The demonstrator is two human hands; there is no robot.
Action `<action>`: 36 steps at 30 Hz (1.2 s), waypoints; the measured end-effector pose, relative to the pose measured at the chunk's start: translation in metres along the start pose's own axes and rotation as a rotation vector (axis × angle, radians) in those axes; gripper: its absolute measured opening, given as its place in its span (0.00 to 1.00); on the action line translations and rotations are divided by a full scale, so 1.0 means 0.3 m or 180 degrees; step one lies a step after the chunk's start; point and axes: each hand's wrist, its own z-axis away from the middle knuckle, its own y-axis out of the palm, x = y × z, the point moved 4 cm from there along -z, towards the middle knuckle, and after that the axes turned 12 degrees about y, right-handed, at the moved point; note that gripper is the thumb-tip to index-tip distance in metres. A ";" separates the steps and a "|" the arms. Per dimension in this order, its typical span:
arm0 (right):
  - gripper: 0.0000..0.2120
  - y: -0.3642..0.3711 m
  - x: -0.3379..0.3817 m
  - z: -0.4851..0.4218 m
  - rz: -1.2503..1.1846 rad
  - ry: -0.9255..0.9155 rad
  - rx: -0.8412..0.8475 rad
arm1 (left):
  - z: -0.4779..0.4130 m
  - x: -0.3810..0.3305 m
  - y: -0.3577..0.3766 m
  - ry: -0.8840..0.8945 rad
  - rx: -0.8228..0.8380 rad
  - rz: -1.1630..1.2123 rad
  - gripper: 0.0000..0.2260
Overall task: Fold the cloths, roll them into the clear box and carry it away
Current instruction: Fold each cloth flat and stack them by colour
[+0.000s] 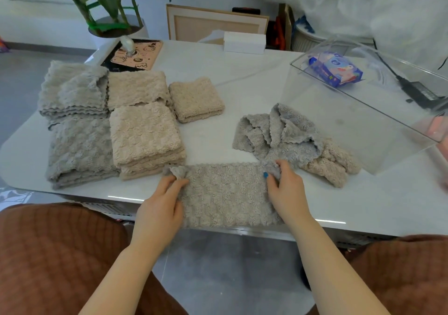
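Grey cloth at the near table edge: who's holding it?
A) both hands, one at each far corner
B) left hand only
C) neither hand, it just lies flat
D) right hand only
A: the left hand pinches the far left corner of the grey cloth, and the right hand pinches its far right corner.

- grey cloth (225,193): spread flat, nearest; both far corners lifted and bunched
- stacks (145,135): folded grey and beige cloths, piled at left
- heap (291,137): crumpled grey and beige cloths, right of centre
- box (351,120): clear, tilted, just beside heap
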 end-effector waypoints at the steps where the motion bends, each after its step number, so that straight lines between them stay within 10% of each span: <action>1: 0.17 -0.006 -0.007 0.003 -0.0096 0.0058 -0.0029 | 0.002 0.004 0.010 -0.0002 0.0034 -0.0060 0.21; 16: 0.09 -0.069 -0.097 0.011 0.0359 0.0848 -0.0286 | 0.005 0.013 -0.012 -0.1365 -0.0088 -0.0533 0.26; 22: 0.15 -0.049 -0.032 0.024 0.0663 0.1190 0.0632 | -0.022 0.098 0.000 -0.2321 0.0304 0.0524 0.29; 26: 0.19 -0.054 0.002 0.025 0.0109 0.0964 0.0818 | -0.043 0.072 -0.007 -0.1881 0.0040 0.0903 0.11; 32: 0.14 -0.188 0.050 -0.018 -0.1163 0.0925 0.0497 | -0.108 -0.036 -0.015 -0.1442 -0.0522 0.1611 0.17; 36: 0.18 -0.267 0.032 -0.047 -0.0279 0.0666 -0.0220 | -0.137 -0.059 0.046 -0.1811 -0.0167 0.1614 0.17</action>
